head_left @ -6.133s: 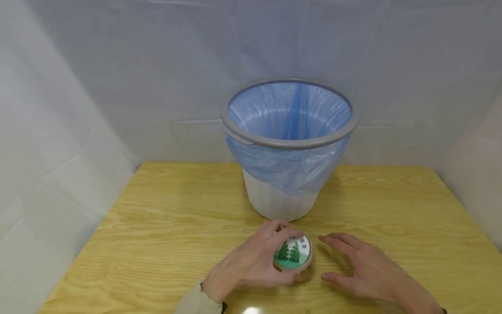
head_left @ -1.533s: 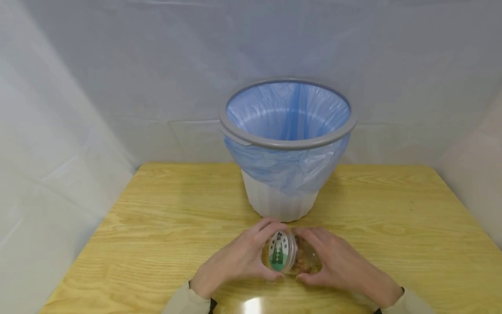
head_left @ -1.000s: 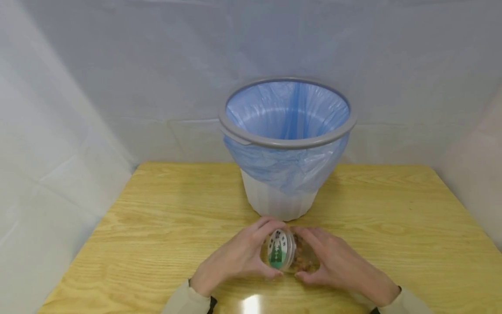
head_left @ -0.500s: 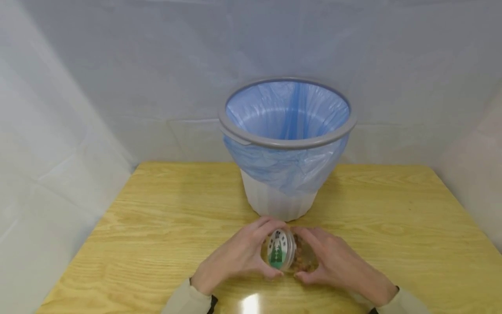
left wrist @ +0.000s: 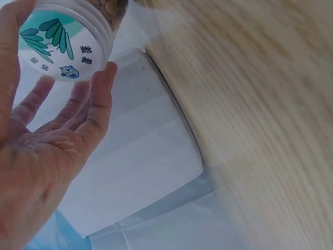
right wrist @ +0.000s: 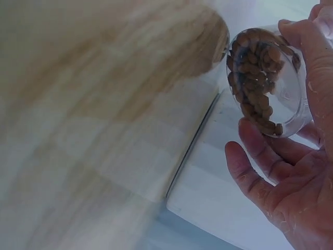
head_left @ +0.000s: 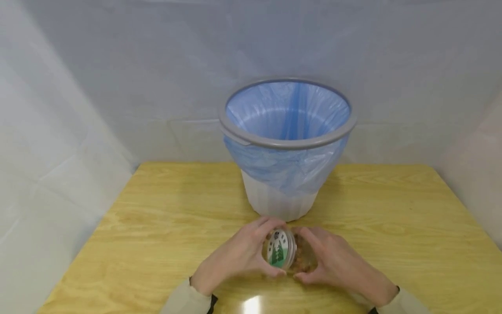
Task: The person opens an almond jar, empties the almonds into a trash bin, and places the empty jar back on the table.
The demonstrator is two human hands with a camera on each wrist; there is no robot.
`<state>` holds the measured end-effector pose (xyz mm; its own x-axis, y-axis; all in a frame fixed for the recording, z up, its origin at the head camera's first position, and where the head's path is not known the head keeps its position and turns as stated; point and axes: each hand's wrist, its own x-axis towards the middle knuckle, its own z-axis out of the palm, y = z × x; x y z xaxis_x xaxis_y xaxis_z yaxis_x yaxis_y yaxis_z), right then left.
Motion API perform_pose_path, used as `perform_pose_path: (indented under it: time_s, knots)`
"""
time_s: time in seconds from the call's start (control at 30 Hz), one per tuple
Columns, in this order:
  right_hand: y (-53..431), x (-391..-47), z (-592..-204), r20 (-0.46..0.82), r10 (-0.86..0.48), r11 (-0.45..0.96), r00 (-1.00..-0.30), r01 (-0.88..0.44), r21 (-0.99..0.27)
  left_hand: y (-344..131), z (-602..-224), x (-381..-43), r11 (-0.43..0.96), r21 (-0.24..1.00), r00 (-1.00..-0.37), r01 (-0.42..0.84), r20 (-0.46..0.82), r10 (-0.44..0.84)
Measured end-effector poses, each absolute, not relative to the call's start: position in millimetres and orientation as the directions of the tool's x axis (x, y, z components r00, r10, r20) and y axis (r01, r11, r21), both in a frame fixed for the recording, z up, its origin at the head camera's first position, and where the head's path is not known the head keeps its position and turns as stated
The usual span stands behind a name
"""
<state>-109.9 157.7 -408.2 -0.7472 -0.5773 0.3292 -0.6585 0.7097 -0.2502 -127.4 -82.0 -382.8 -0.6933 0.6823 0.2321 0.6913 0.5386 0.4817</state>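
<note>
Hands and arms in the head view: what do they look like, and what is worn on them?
The left hand and right hand are bare, with no gloves or rings showing. The left sleeve and right sleeve are plain pale beige. Something black shows at each cuff, too little to identify. No cables are visible.

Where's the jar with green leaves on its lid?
In the head view, the jar is low and just right of centre, tilted between the left hand and right hand, in front of the white bin.
</note>
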Motion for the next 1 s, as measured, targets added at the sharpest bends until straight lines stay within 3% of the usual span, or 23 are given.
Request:
perform_pose_path:
  time_s: [0.23, 0.6, 1.0]
  knots:
    - [159.8, -109.6, -401.2, 0.319, -0.593, 0.672, -0.740, -0.672, -0.311, -84.9, -380.9, -125.8, 0.548, 0.548, -0.727, 0.632, 0.175, 0.664]
    - [160.0, -111.4, -406.7, 0.374, -0.604, 0.623, -0.703, -0.710, -0.329, -85.2, -380.1, -123.0, 0.556, 0.510, -0.714, 0.656, 0.179, 0.677]
    - [162.6, -112.9, -410.6, 0.386, -0.599, 0.601, -0.701, -0.713, -0.362, -89.1, -382.3, -123.6, 0.472, 0.447, -0.619, 0.760, 0.273, 0.737]
